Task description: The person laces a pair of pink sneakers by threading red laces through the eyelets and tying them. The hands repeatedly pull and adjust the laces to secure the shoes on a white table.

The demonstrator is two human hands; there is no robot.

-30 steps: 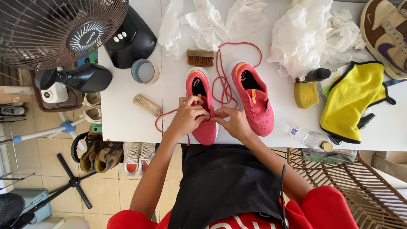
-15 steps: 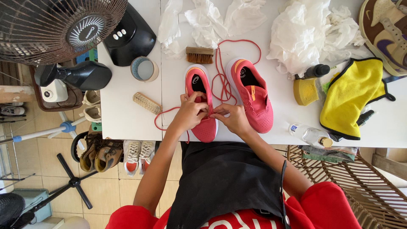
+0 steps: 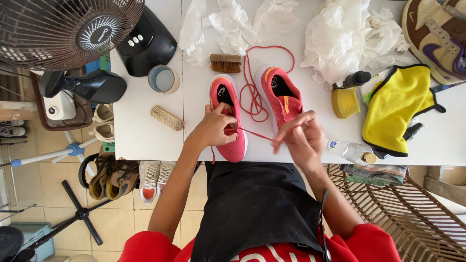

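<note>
Two pink running shoes stand on a white table [image 3: 141,131]. My left hand [image 3: 216,127] rests on the left shoe [image 3: 228,116] and holds it by the lace area. My right hand [image 3: 301,136] pinches the red lace [image 3: 255,134] and holds it taut out to the right, in front of the right shoe [image 3: 281,94]. More red lace lies looped [image 3: 255,82] between the two shoes.
A wooden brush [image 3: 225,63], a roll of tape [image 3: 163,79] and a ridged brush [image 3: 166,118] lie left of the shoes. White crumpled cloths [image 3: 340,39], yellow sponge [image 3: 345,103], yellow cloth [image 3: 395,109], small bottle [image 3: 352,150], a fan [image 3: 68,29]. Shoes on the floor [image 3: 126,177].
My right hand has pulled away to the right from the left shoe, drawing the lace taut. My left hand has stayed on the shoe.
</note>
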